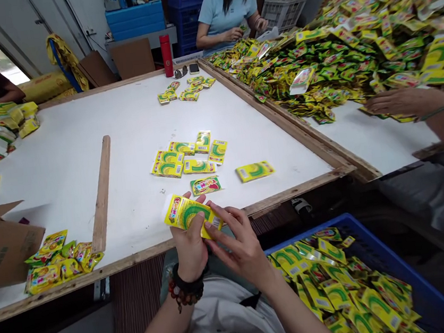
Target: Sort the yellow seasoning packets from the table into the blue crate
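My left hand (189,243) grips a yellow-and-green packet stack (189,213) just above the table's near edge. My right hand (236,242) pinches the stack's right end with its fingertips. Beaded bracelets sit on my left wrist. On the white table (85,166) ahead lie several matching packets in a loose group (189,158), a single colourful sachet (205,185) and one separate yellow packet (255,170).
A blue crate (412,284) of packets stands at my lower right. A wooden stick (102,190) lies left, with sachets (58,260) and a cardboard box (2,245) beyond. A big packet heap (352,44) covers the right table, where another person's hand (393,102) rests. A person sits opposite.
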`<state>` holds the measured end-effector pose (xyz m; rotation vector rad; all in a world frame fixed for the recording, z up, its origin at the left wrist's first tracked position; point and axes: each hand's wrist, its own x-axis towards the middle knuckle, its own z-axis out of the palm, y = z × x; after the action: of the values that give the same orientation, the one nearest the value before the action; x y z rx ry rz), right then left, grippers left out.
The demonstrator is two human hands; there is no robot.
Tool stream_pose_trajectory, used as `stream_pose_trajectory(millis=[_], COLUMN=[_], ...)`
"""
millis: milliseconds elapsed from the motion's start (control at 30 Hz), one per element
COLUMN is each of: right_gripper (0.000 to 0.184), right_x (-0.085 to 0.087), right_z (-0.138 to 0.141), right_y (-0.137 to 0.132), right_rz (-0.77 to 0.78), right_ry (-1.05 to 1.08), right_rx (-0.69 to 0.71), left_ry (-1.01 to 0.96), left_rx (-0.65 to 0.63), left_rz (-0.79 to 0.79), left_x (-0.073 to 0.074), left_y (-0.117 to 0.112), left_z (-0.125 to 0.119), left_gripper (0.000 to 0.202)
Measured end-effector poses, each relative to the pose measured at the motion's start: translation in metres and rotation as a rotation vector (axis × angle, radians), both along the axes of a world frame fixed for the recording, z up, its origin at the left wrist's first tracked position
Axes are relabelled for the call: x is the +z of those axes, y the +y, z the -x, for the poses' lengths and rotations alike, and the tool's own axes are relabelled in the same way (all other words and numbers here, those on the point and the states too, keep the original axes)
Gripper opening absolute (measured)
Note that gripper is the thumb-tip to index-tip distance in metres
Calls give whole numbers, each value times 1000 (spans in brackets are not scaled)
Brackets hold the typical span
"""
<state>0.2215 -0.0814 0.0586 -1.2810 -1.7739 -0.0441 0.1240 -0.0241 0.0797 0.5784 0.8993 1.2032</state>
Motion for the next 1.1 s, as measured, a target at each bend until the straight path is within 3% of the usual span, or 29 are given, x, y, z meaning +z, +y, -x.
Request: stream_pose_trajectory(millis=[267, 467, 600, 733, 833, 933, 1100], right_gripper=[43, 45, 65, 85, 70, 39, 31], right_x=[-5, -4, -4, -7, -12, -14, -7], right_z=[-1, 8, 9, 3, -1, -1, -4], right_y=[2, 0, 1, 4, 6, 7, 8], right_rz=[0, 38, 172, 326, 417, 509, 503], right_ry=[16, 196, 441, 653, 986, 1273, 1297], right_rx=[14, -32, -34, 85, 170, 122, 76], left_ry=[-237, -208, -144, -124, -165, -222, -285], left_rx=[-48, -22, 6, -22, -55, -122, -249], left_rz=[119, 113, 114, 173, 183, 144, 151], left_x=[-2, -3, -6, -9, -10, -11, -12], left_y=[-5, -9, -8, -5, -3, -1, 0], left_z=[-2, -3, -3, -2, -1, 0, 5], left_gripper=[36, 34, 31, 29, 34, 36, 32])
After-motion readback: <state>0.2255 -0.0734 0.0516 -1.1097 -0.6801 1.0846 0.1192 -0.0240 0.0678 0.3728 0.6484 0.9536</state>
